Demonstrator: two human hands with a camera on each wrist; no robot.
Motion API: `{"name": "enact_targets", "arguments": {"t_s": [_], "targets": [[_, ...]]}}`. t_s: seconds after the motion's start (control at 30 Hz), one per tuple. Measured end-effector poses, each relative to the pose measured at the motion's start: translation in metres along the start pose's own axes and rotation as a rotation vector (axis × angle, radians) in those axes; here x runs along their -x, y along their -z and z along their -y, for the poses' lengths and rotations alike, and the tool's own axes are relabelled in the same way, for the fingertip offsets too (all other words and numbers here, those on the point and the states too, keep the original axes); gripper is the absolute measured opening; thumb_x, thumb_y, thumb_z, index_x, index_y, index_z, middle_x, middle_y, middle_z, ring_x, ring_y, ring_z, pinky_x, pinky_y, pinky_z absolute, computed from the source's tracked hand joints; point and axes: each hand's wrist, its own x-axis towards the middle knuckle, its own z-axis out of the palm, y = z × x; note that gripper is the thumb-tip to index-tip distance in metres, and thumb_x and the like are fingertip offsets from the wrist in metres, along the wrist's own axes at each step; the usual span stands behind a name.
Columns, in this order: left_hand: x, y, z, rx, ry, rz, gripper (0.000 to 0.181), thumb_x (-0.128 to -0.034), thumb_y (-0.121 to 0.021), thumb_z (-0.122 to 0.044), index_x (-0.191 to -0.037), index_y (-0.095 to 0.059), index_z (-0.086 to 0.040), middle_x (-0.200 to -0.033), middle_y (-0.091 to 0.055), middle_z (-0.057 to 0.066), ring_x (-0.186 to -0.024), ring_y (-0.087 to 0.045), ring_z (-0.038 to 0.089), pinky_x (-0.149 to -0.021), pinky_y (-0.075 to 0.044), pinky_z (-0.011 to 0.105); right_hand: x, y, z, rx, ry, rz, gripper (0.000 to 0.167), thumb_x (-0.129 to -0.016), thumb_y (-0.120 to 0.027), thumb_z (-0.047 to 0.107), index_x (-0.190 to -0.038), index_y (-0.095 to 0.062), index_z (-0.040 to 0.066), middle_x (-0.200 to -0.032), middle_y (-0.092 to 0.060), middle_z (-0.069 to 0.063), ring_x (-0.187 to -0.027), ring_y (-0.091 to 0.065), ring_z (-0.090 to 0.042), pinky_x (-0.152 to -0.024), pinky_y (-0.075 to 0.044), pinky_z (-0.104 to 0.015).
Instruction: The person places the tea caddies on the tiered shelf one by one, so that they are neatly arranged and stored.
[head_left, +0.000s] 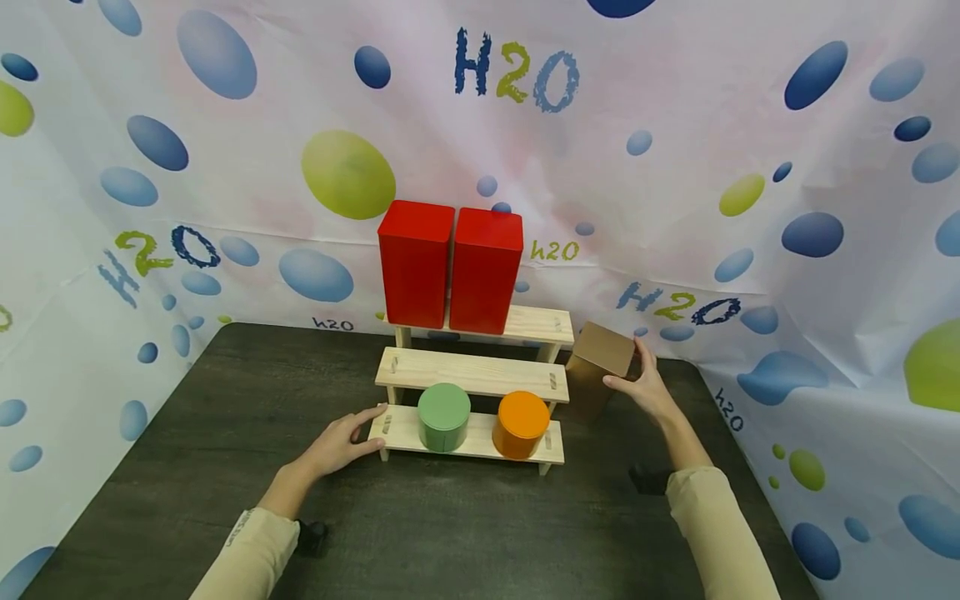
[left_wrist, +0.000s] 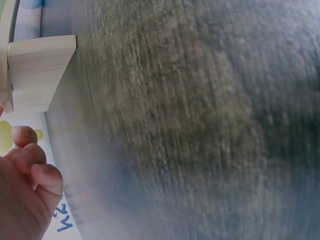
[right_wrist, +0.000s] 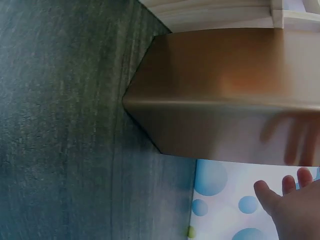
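Note:
A three-step wooden shelf (head_left: pixel 474 372) stands on the dark table. At its lowest step, my left hand (head_left: pixel 335 446) grips the left end between thumb and forefinger. The other left fingers (left_wrist: pixel 46 176) are curled beside the shelf in the left wrist view. Upright at the shelf's right side is a shiny brown box (head_left: pixel 604 350). My right hand (head_left: pixel 647 385) holds its upper right part, thumb in front and forefinger at the back corner. In the right wrist view, the box (right_wrist: pixel 215 127) reflects the remaining fingers; thumb and forefinger contact is hidden there.
Two tall red boxes (head_left: pixel 415 275) stand side by side on the top step. The lowest step carries a green round tin (head_left: pixel 443 418) and an orange round tin (head_left: pixel 521 425). A patterned sheet (head_left: pixel 480 150) hangs behind and beside the table (head_left: pixel 480 533).

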Motion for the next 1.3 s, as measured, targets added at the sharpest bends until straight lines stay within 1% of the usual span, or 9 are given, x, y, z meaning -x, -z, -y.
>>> {"name": "enact_targets", "arguments": {"t_s": [0.2, 0.3, 0.37, 0.47, 0.57, 0.6, 0.83, 1.1, 1.3], "targets": [[-0.001, 0.000, 0.000, -0.001, 0.010, 0.007, 0.063, -0.0842, -0.064, -0.035, -0.136, -0.043, -0.007, -0.066, -0.035, -0.001, -0.058, -0.029, 0.011, -0.054, -0.026, 0.026, 0.002, -0.004, -0.006, -0.062, 0.029, -0.016, 0.092, -0.082, -0.063, 0.002, -0.145, 0.004, 0.002, -0.139, -0.015, -0.025, -0.123, -0.020, -0.030, -0.086, -0.033, -0.019], [-0.001, 0.000, 0.001, 0.004, 0.023, 0.017, 0.063, -0.0839, -0.064, -0.035, -0.137, -0.043, -0.007, -0.067, -0.034, -0.001, -0.059, -0.029, 0.012, -0.054, -0.026, 0.026, 0.006, -0.007, 0.001, -0.108, 0.024, -0.027, 0.089, -0.082, -0.059, -0.002, -0.145, 0.004, 0.000, -0.140, -0.016, -0.026, -0.124, -0.019, -0.031, -0.080, -0.034, -0.012], [-0.001, -0.001, 0.001, 0.002, 0.023, 0.015, 0.063, -0.0840, -0.065, -0.034, -0.137, -0.043, -0.007, -0.067, -0.034, -0.001, -0.059, -0.030, 0.012, -0.054, -0.026, 0.026, 0.005, -0.009, 0.001, -0.124, 0.022, -0.042, 0.088, -0.082, -0.059, -0.003, -0.145, 0.002, 0.000, -0.142, -0.016, -0.025, -0.126, -0.019, -0.031, -0.081, -0.034, -0.013], [0.000, -0.001, 0.001, 0.000, 0.015, 0.007, 0.063, -0.0841, -0.064, -0.034, -0.136, -0.043, -0.007, -0.066, -0.034, -0.001, -0.058, -0.029, 0.012, -0.054, -0.026, 0.026, 0.005, -0.010, 0.000, -0.114, 0.022, -0.070, 0.088, -0.081, -0.060, -0.003, -0.145, -0.001, 0.000, -0.143, -0.016, -0.026, -0.127, -0.020, -0.034, -0.089, -0.032, -0.024], [0.000, -0.001, 0.001, 0.000, 0.012, 0.005, 0.063, -0.0845, -0.064, -0.036, -0.136, -0.043, -0.007, -0.066, -0.034, -0.001, -0.058, -0.029, 0.012, -0.054, -0.026, 0.026, 0.003, -0.011, -0.008, -0.097, 0.020, -0.100, 0.088, -0.081, -0.063, 0.001, -0.146, -0.005, 0.003, -0.142, -0.021, -0.024, -0.126, -0.023, -0.032, -0.092, -0.030, -0.034], [0.000, -0.001, 0.001, 0.002, 0.018, 0.007, 0.063, -0.0842, -0.064, -0.036, -0.136, -0.043, -0.007, -0.066, -0.034, -0.002, -0.058, -0.029, 0.012, -0.054, -0.026, 0.026, 0.003, -0.011, -0.008, -0.095, 0.015, -0.108, 0.087, -0.081, -0.063, 0.001, -0.146, -0.006, 0.004, -0.142, -0.022, -0.023, -0.125, -0.023, -0.031, -0.092, -0.030, -0.034], [0.000, -0.001, 0.001, 0.006, 0.017, 0.008, 0.063, -0.0844, -0.063, -0.037, -0.136, -0.043, -0.007, -0.066, -0.034, -0.001, -0.059, -0.029, 0.012, -0.054, -0.026, 0.026, 0.005, -0.012, -0.003, -0.124, -0.019, -0.153, 0.082, -0.081, -0.062, -0.003, -0.145, -0.013, 0.002, -0.140, -0.025, -0.017, -0.119, -0.028, -0.019, -0.079, -0.036, -0.013], [0.001, 0.000, -0.002, 0.000, 0.006, 0.007, 0.062, -0.0845, -0.064, -0.035, -0.136, -0.043, -0.006, -0.066, -0.034, -0.001, -0.057, -0.028, 0.011, -0.054, -0.026, 0.026, 0.010, -0.008, -0.002, -0.087, -0.025, -0.201, 0.080, -0.080, -0.064, -0.001, -0.144, -0.017, 0.003, -0.136, -0.027, -0.015, -0.119, -0.029, -0.020, -0.080, -0.034, -0.014], [0.001, -0.001, -0.002, -0.009, 0.006, 0.007, 0.062, -0.0848, -0.063, -0.035, -0.136, -0.043, -0.007, -0.066, -0.035, 0.000, -0.058, -0.028, 0.011, -0.054, -0.025, 0.026, 0.015, 0.000, 0.001, -0.075, 0.014, -0.236, 0.080, -0.080, -0.065, 0.001, -0.144, -0.017, 0.004, -0.134, -0.028, -0.009, -0.121, -0.029, -0.022, -0.082, -0.035, -0.015]]}}
